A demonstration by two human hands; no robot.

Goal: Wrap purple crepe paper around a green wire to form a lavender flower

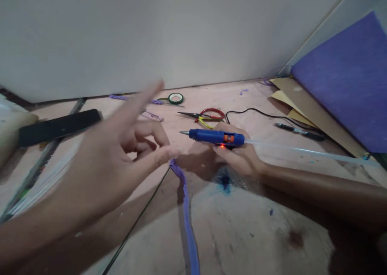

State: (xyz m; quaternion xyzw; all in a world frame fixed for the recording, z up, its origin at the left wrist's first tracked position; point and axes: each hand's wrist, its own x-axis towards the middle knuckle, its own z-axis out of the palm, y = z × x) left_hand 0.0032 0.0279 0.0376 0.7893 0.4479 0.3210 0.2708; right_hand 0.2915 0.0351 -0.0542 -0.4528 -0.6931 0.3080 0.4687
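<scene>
My left hand (121, 154) is pinched at the thumb, its index finger stretched up and away. Just below the thumb tip, the end of a purple crepe paper strip (188, 226) meets the tip of a thin dark green wire (137, 223). The strip trails down toward the bottom edge, and the wire slants to the lower left. In my right hand (238, 158) lies a blue glue gun (208, 136), its metal nozzle pointing left toward my left fingers. A red light glows on its side. From its back a long clear glue stick (305, 151) runs right.
Scissors (208, 115) with red and yellow handles lie behind the glue gun. Green tape (175, 98) sits near the wall. A black phone (60, 127) rests at left, a pen (299, 132) at right. Purple paper (344, 81) leans over brown card (326, 115). A black cord (269, 113) crosses the table.
</scene>
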